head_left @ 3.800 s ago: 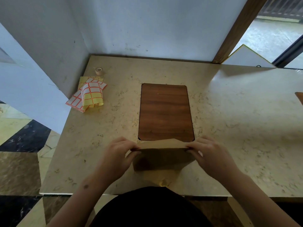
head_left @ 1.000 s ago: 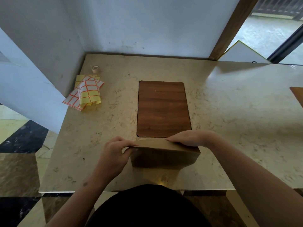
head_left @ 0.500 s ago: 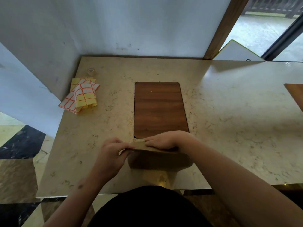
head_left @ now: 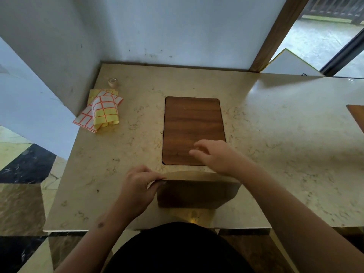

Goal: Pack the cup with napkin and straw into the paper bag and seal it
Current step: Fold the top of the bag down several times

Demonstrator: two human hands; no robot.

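At far left on the surface (head_left: 275,134) we see sticker sheets (head_left: 102,113). Our left hand (head_left: 137,186) pinches the folded top of the paper bag (head_left: 197,192), standing near, its fold running left-right. Our right hand (head_left: 214,156), fingers loose, holding nothing, hovers just beyond it; the stickers lie well left, so we judge it must cross.

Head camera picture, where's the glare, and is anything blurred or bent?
Head view: daylight glares off the marble table at far right; the right hand is motion-blurred above the paper bag; the left hand is sharper; the wide lens bows the table edges.
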